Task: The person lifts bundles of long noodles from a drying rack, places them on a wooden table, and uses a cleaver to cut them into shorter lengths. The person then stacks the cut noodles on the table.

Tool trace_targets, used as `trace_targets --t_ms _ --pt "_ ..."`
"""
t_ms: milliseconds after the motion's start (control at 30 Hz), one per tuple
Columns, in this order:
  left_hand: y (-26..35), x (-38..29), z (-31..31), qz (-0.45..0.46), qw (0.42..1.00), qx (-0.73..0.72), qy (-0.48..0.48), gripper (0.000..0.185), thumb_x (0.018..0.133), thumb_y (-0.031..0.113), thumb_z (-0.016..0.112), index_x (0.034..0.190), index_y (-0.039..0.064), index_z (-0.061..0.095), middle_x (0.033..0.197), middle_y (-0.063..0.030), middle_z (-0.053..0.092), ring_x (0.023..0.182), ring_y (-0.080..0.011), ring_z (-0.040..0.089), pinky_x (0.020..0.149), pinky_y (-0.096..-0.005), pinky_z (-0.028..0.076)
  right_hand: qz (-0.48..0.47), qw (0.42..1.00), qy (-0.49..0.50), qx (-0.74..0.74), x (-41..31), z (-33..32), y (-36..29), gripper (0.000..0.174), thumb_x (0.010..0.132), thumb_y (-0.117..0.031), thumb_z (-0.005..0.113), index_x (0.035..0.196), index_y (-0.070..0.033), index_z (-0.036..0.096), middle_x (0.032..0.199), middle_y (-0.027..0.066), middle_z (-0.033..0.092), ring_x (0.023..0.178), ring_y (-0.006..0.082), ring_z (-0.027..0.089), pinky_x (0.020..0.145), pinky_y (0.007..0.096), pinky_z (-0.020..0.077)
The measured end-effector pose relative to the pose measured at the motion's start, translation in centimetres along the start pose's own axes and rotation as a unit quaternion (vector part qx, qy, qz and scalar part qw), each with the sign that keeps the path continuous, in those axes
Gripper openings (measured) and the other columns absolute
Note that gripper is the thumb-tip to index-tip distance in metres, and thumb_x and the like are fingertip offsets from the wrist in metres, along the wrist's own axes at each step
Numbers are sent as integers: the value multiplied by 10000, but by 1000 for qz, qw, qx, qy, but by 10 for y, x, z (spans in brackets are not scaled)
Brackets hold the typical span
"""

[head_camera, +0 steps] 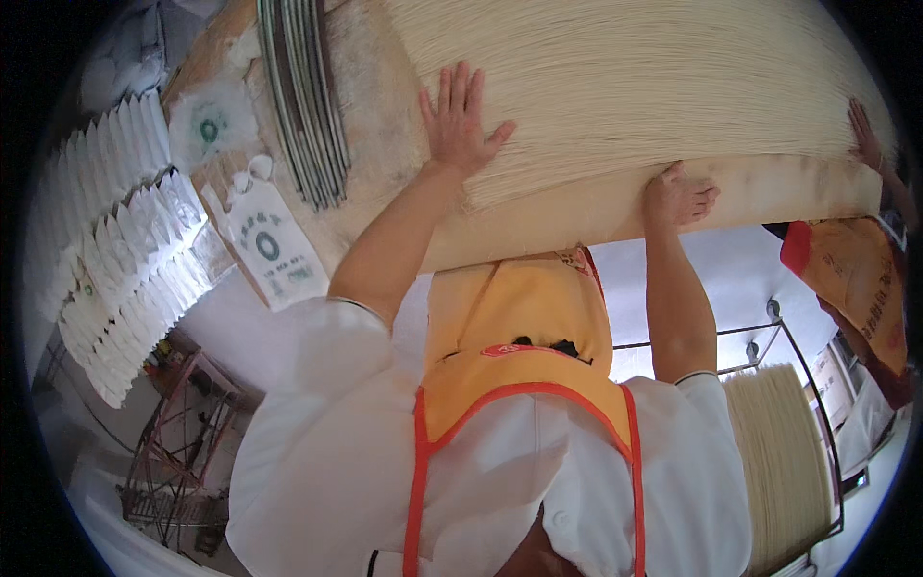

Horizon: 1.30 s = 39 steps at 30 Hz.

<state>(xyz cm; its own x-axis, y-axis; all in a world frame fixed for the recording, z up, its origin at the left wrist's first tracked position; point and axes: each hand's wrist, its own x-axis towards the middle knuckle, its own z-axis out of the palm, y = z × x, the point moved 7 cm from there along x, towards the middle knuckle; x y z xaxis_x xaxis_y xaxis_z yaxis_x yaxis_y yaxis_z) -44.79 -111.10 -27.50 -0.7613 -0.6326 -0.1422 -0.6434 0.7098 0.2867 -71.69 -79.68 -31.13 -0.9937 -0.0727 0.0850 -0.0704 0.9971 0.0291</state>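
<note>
A wide sheet of thin, pale dried noodles (634, 79) lies over the wooden table in front of me, its strands running mostly left to right. My left hand (458, 126) rests palm down at the sheet's left end, fingers spread and thumb out over the strands. Near the table's front edge, my right hand (681, 195) touches the bare wooden border (562, 209) just below the noodles. Its fingers are bent and close together, and I see nothing in them.
Several thin rods (303, 101) lie bundled left of the noodles, beside a printed white plastic bag (267, 238). Rows of white packets (137, 216) stand farther left. A co-worker's hand (862, 133) is at the table's right end. Noodles hang on a metal rack (800, 360) at lower right.
</note>
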Motion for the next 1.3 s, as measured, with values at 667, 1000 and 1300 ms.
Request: trace_targets --t_ms 667,1000,1300 --pt "-92 102 -23 -103 575 -804 113 1027 949 633 487 1565 59 -102 1655 -122 -44 1519 -249 -37 1220 -380 20 23 998 -47 24 7 -8 -4 827 987 -552 412 1496 74 234 1586 241 199 1469 338 196 1190 456 179" --pt "-140 210 -81 -158 852 -447 222 813 1004 590 380 1560 41 154 1599 -129 263 1456 -287 278 1177 -399 255 30 998 -50 -6 15 -6 -7 806 998 -539 391 1495 78 238 1569 239 253 1443 352 249 1183 468 202" --pt "-116 216 -47 -228 958 -93 -144 997 913 658 497 1515 -80 202 1568 -260 279 1426 -434 306 1169 -445 284 -24 998 -8 -50 23 6 2 820 976 -527 438 1481 95 264 1558 240 279 1417 372 291 1157 467 245"
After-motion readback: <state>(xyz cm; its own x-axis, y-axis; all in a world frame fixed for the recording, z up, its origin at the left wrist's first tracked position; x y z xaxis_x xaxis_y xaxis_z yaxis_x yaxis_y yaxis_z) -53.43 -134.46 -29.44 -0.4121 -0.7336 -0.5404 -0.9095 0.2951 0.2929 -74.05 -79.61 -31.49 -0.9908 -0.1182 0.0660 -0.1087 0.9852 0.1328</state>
